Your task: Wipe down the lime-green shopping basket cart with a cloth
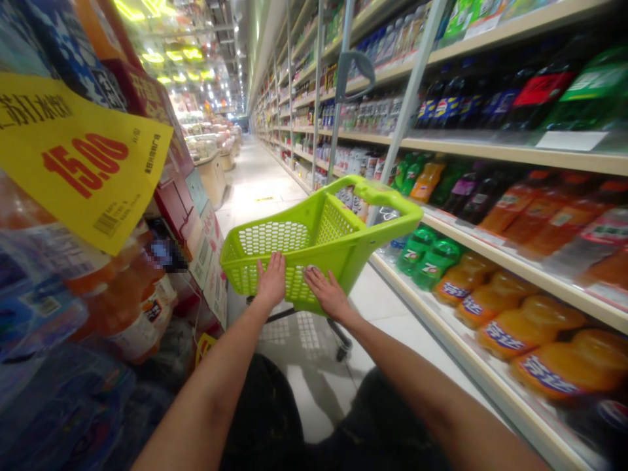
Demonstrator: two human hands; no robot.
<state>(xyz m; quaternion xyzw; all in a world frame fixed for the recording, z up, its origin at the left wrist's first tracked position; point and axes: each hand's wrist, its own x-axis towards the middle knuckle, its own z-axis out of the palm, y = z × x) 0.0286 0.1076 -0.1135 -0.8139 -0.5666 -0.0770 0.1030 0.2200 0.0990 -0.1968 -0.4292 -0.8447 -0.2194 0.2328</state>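
Observation:
A lime-green shopping cart point(338, 261) with a perforated basket stands side-on in front of me. My left hand point(271, 278) lies against its near side below the rim, fingers stretched out and close together. On the same side, further right, my right hand point(326, 291) presses with its fingers over a small pale, cloth-like piece point(310, 269). Most of that piece is hidden under the fingers. The cart's handle point(387, 199) points right, untouched by either hand. Inside the basket, the far perforated wall shows.
Shelves point(490, 242) of bottled drinks run along the right, with orange soda bottles point(510, 314) at the bottom. Stacked drink packs point(53, 379) and a yellow price sign point(83, 157) crowd the left. A tiled aisle point(255, 176) stretches ahead. A cart wheel point(343, 350) rests on the floor.

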